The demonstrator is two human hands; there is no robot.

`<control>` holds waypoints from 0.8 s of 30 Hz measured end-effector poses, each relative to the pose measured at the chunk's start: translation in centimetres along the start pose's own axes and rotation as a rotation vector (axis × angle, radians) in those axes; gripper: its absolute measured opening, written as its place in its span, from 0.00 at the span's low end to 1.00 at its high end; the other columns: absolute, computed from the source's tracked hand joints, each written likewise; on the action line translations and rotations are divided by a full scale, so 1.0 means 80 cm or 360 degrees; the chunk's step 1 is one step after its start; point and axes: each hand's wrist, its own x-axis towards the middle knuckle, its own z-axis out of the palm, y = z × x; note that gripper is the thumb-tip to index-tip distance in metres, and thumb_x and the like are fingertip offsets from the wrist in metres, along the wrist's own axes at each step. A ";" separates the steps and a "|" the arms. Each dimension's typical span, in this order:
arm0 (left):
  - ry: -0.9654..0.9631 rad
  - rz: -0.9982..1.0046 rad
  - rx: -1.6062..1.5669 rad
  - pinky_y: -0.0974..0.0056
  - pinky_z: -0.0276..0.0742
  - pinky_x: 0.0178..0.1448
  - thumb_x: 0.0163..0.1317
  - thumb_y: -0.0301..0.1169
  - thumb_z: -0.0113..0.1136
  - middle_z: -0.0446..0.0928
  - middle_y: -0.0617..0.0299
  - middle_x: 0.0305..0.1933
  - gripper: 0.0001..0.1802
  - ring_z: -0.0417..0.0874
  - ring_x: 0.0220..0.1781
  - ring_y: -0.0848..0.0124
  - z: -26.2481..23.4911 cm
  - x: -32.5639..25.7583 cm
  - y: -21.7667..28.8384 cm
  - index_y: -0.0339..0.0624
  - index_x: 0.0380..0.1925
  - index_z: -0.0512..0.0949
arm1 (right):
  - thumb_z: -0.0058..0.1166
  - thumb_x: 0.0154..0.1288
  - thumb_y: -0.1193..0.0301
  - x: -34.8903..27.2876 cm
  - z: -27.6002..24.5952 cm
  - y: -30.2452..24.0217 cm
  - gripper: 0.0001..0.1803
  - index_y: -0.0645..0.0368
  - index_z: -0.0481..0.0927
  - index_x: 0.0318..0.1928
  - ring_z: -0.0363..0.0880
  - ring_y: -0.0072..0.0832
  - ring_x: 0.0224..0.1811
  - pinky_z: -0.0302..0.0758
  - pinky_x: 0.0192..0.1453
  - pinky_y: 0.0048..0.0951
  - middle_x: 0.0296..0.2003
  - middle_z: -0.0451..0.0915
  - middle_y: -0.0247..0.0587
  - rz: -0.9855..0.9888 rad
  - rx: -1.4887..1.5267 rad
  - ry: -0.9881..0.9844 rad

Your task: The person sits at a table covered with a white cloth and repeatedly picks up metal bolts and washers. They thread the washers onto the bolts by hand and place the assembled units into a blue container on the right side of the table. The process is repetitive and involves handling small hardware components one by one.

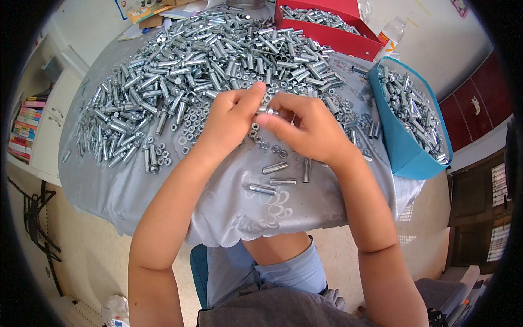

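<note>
Both hands meet above the grey tablecloth [163, 185]: left hand [229, 117] and right hand [308, 128] pinch a small metal sleeve bolt [267, 110] between closed fingertips, seemingly fitting parts, with the bolt heap [207, 54] behind and blue bin [406, 147] rightward.

Small metal part [268, 111] pinched between left hand [231, 117] and right hand [305, 131], mostly hidden by fingers; its kind cannot be told. Red box [348, 38], far right, cut off by top edge. Far bench [109, 185] clutter blurred.
</note>
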 end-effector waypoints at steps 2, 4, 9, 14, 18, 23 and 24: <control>0.0030 -0.0048 -0.0003 0.71 0.53 0.21 0.63 0.47 0.50 0.62 0.73 0.12 0.28 0.59 0.16 0.83 0.002 0.000 0.002 0.43 0.08 0.67 | 0.53 0.61 0.67 0.002 0.002 0.002 0.13 0.64 0.74 0.26 0.65 0.19 0.18 0.64 0.23 0.23 0.15 0.69 0.34 -0.0186 -0.0123 0.0095; 0.0055 -0.0023 -0.0020 0.71 0.53 0.20 0.63 0.47 0.50 0.62 0.72 0.12 0.28 0.59 0.16 0.83 0.004 0.001 -0.001 0.42 0.09 0.68 | 0.52 0.62 0.67 0.003 0.009 0.013 0.13 0.63 0.74 0.26 0.64 0.18 0.17 0.63 0.22 0.23 0.14 0.67 0.34 -0.0362 -0.0165 0.0164; 0.0010 0.0186 -0.0080 0.71 0.55 0.21 0.63 0.44 0.51 0.63 0.72 0.12 0.26 0.60 0.17 0.83 0.004 -0.004 0.004 0.40 0.10 0.69 | 0.48 0.65 0.60 -0.001 0.006 -0.006 0.21 0.66 0.74 0.24 0.69 0.28 0.17 0.68 0.25 0.30 0.16 0.72 0.37 0.0136 0.0476 -0.0087; -0.0071 0.0309 -0.0113 0.73 0.60 0.25 0.63 0.43 0.53 0.67 0.71 0.16 0.21 0.63 0.20 0.84 0.010 -0.009 0.008 0.38 0.19 0.73 | 0.41 0.68 0.55 0.002 -0.003 -0.005 0.28 0.66 0.73 0.20 0.66 0.22 0.14 0.64 0.22 0.24 0.12 0.67 0.34 0.0502 0.0937 -0.0008; -0.0500 0.0192 0.0105 0.75 0.65 0.29 0.62 0.36 0.55 0.70 0.69 0.22 0.13 0.69 0.25 0.82 0.000 -0.014 0.025 0.36 0.27 0.74 | 0.38 0.68 0.54 0.009 -0.022 0.000 0.28 0.64 0.72 0.19 0.63 0.21 0.13 0.58 0.20 0.21 0.10 0.61 0.31 0.0372 0.1063 0.0501; -0.1315 0.0103 0.0268 0.73 0.71 0.41 0.51 0.25 0.65 0.76 0.66 0.29 0.06 0.75 0.33 0.79 -0.012 -0.026 0.038 0.37 0.28 0.78 | 0.39 0.69 0.60 0.012 -0.031 0.004 0.24 0.57 0.65 0.16 0.61 0.20 0.15 0.54 0.21 0.21 0.11 0.57 0.28 0.0408 0.1188 0.0727; -0.1481 -0.0005 0.0376 0.72 0.70 0.42 0.48 0.26 0.67 0.77 0.65 0.30 0.07 0.75 0.34 0.79 -0.016 -0.028 0.041 0.38 0.27 0.79 | 0.40 0.68 0.60 0.013 -0.031 0.004 0.23 0.56 0.65 0.16 0.61 0.20 0.15 0.54 0.21 0.21 0.11 0.57 0.28 0.0398 0.1200 0.0717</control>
